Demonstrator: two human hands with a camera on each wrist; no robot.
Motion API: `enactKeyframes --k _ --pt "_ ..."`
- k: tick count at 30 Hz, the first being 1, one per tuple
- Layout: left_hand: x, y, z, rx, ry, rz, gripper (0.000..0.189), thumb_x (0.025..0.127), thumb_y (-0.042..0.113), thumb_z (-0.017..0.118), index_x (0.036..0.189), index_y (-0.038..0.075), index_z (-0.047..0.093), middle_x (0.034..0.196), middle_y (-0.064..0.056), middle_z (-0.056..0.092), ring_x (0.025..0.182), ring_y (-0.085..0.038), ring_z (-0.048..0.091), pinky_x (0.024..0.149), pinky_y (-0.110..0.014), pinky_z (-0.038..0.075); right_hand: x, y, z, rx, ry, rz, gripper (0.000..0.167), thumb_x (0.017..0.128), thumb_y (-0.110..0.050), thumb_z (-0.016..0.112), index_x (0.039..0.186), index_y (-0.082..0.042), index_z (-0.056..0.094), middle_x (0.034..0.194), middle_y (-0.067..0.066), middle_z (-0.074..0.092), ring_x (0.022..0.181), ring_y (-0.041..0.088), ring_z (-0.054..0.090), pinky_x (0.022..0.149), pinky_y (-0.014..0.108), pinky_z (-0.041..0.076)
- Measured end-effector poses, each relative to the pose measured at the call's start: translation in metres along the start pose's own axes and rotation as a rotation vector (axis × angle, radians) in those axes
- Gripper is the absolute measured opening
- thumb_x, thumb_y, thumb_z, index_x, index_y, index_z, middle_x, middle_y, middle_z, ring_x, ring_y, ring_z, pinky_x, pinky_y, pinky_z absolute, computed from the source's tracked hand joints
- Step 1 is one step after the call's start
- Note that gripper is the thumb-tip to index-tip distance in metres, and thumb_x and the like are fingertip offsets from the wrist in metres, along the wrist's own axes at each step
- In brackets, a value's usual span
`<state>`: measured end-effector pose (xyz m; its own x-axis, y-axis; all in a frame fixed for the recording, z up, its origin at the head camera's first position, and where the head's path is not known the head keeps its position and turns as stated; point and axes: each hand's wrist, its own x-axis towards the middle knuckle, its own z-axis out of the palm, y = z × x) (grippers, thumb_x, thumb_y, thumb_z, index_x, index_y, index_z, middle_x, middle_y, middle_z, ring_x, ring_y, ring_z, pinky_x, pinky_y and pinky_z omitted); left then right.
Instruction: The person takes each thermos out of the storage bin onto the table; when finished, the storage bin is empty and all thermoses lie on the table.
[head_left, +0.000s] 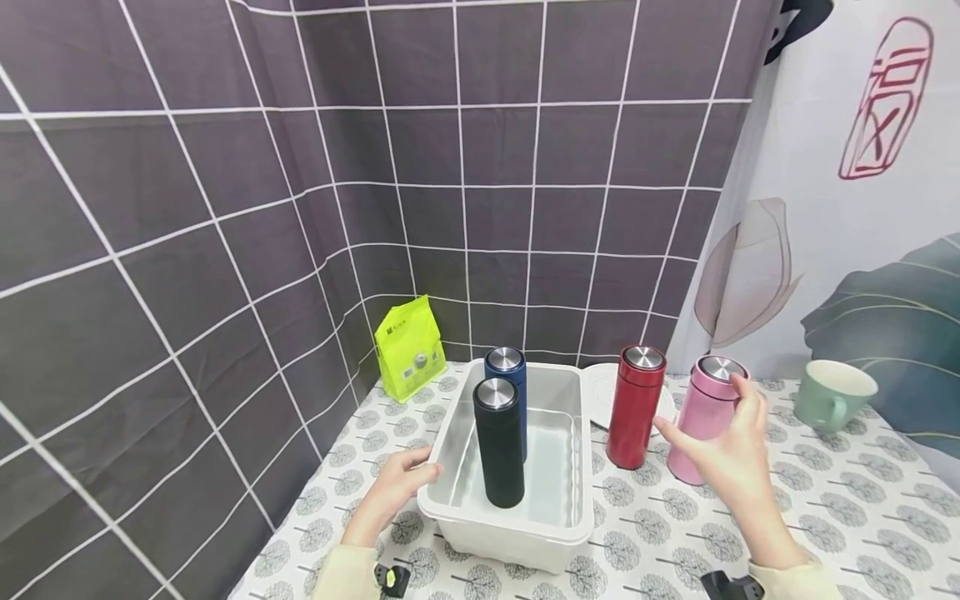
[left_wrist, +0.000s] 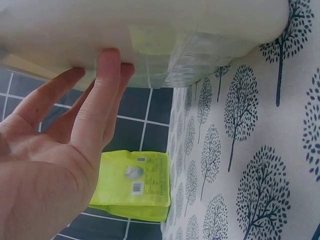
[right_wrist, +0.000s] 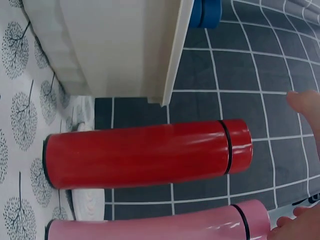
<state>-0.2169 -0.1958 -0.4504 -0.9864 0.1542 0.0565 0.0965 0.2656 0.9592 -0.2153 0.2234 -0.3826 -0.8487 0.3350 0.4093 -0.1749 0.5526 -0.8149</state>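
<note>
A white plastic basin [head_left: 510, 560] stands on the table with a black thermos flask [head_left: 498, 446] and a blue thermos flask [head_left: 506, 360] upright in it. My left hand [head_left: 405, 483] is at the basin's left side, its fingertips [left_wrist: 109, 60] against the outer wall. To the right of the basin stand a red thermos flask [head_left: 636, 404] and a pink thermos flask [head_left: 693, 425]. My right hand [head_left: 738, 454] is at the pink flask, thumb spread wide towards the red one. Its fingers are by the pink lid; whether they touch it is unclear.
A bright green bag [head_left: 410, 350] stands at the back left by the dark tiled-pattern wall cloth. Behind the red flask lies a white plate [head_left: 600, 387]. At the far right is a pale green mug [head_left: 832, 396]. A tree-print cloth [head_left: 645, 533] covers the table.
</note>
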Motion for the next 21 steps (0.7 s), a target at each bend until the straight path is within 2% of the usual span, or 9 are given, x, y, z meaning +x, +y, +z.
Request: enactKeyframes --k 8,14,21 --pt "0.001 0.001 0.0 0.026 0.0 -0.014 0.058 0.086 0.02 0.061 0.133 -0.012 0.051 0.134 -0.031 0.054 0.114 -0.039 0.062 0.093 -0.046 0.055 -0.004 -0.004 0.007 -0.007 -0.027 -0.059 0.118 0.066 -0.025 0.09 0.154 -0.005 0.014 0.152 0.026 0.022 0.131 0.045 0.032 0.105 0.068 0.033" --pt "-0.001 0.003 0.0 0.005 -0.008 -0.005 0.056 0.087 0.018 0.06 0.133 -0.012 0.051 0.133 -0.031 0.055 0.11 -0.034 0.064 0.092 -0.044 0.056 -0.006 -0.008 0.017 0.002 -0.047 -0.133 0.113 0.065 -0.023 0.091 0.152 -0.001 0.021 0.149 0.027 0.026 0.133 0.045 0.032 0.105 0.067 0.033" --pt "-0.002 0.003 0.0 -0.028 -0.011 -0.019 0.057 0.087 0.017 0.06 0.135 -0.013 0.049 0.134 -0.031 0.055 0.111 -0.035 0.064 0.093 -0.045 0.055 -0.007 -0.015 0.026 0.043 -0.097 -0.156 0.106 0.069 -0.023 0.088 0.15 0.002 0.024 0.146 0.028 0.033 0.131 0.048 0.037 0.104 0.065 0.035"
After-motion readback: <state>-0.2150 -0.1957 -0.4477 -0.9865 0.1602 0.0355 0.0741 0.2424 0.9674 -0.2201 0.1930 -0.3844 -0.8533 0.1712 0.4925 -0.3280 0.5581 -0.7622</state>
